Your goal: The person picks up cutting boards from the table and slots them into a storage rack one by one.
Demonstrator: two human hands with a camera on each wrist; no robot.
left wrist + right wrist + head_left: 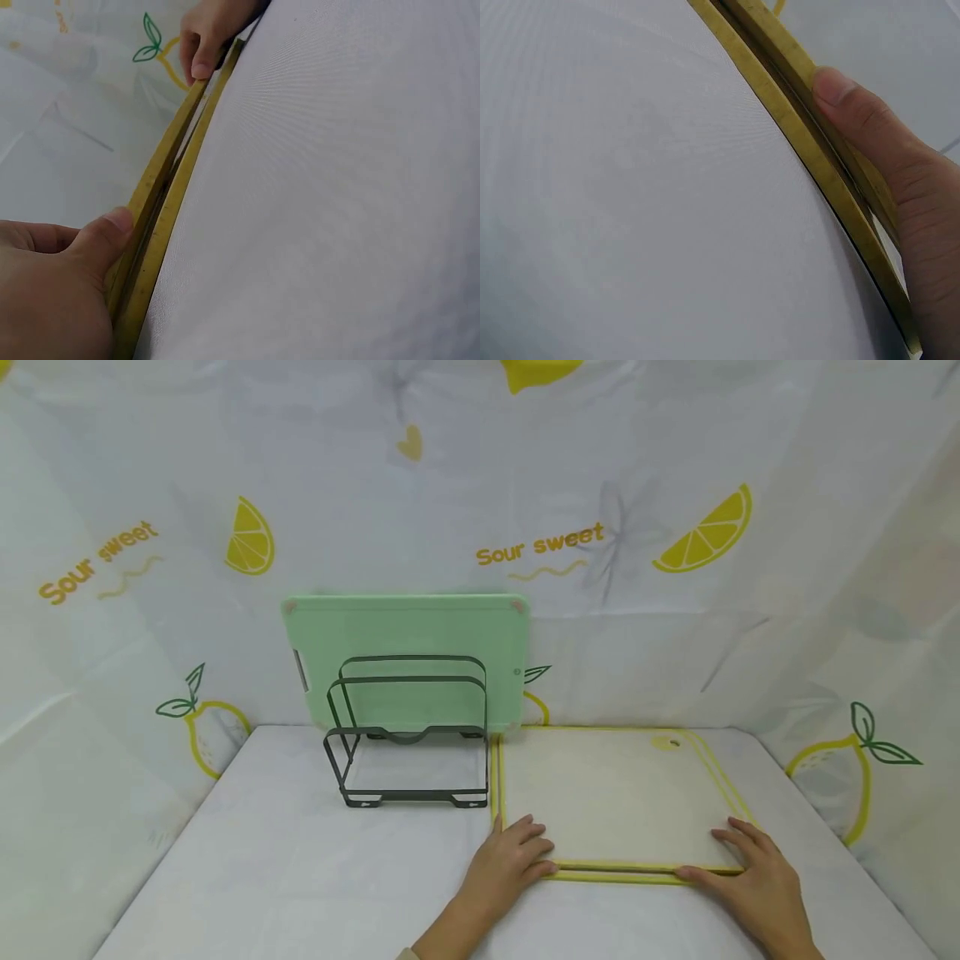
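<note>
Both hands are at the near edge of a pale cutting board with a yellow rim, which lies flat on the white table, just to the right of the dark wire rack. Left hand rests on the near left corner of the board, with fingers over the top face and the thumb pressed against the yellow edge; it grasps the board there. Right hand does the same at the near right corner, fingers spread on the top and thumb on the edge.

From the wrist views, the edge appears as two thin yellow strips lying one on the other, with a narrow dark gap between them, so there seem to be two boards stacked; the thumbs pinch the upper strip. The top face is cream-white, with a small yellow mark near its far edge.

Behind the rack, a light green cutting board stands upright against the lemon-printed cloth backdrop.
</note>
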